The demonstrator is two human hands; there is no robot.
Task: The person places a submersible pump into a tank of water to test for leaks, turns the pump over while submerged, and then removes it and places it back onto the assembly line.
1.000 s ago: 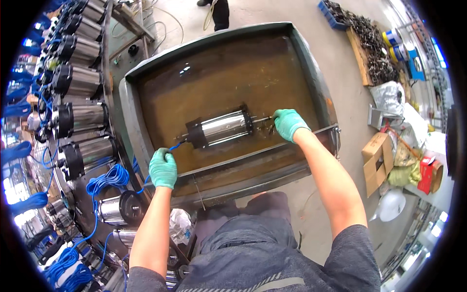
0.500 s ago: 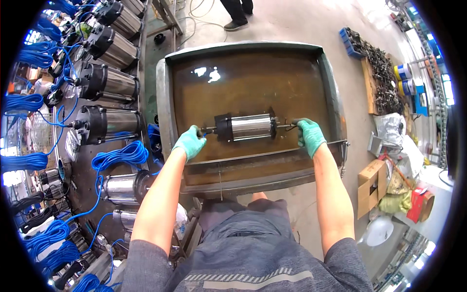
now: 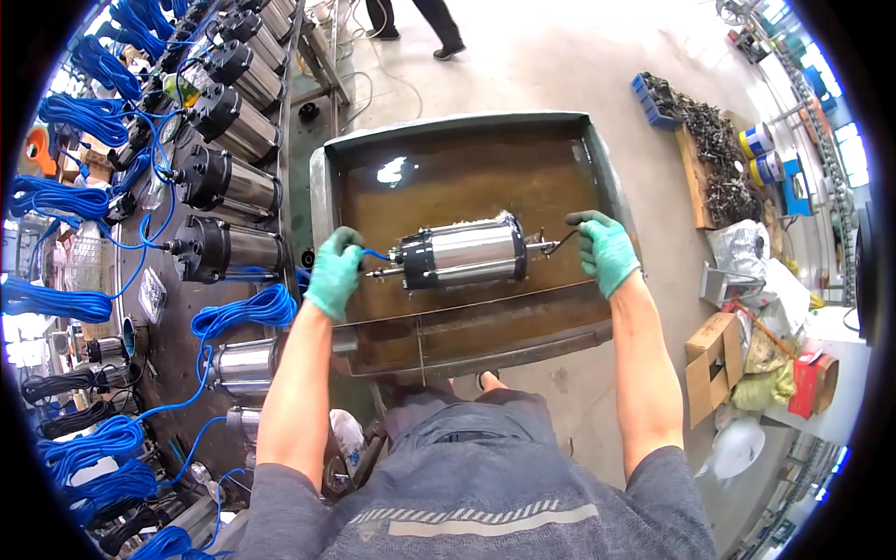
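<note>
A silver cylindrical pump motor with black end parts lies sideways over the brown water in the metal tank, its right end slightly higher. Gloved in green, my left hand is closed around a blue cable that runs to the motor's left end. On the opposite side my right hand grips a thin dark hook that reaches the shaft at the motor's right end. Most of the left grip is hidden by the glove.
Left of the tank, several similar motors with coiled blue cables fill a bench. A bar crosses the tank's near side. To the right lie a wooden tray of dark metal parts and a cardboard box. A person's legs show at the far side.
The pump motor has come up from the water and looks larger and more tilted. Both hands have risen with it. The view has shifted, and the far person's legs have moved.
</note>
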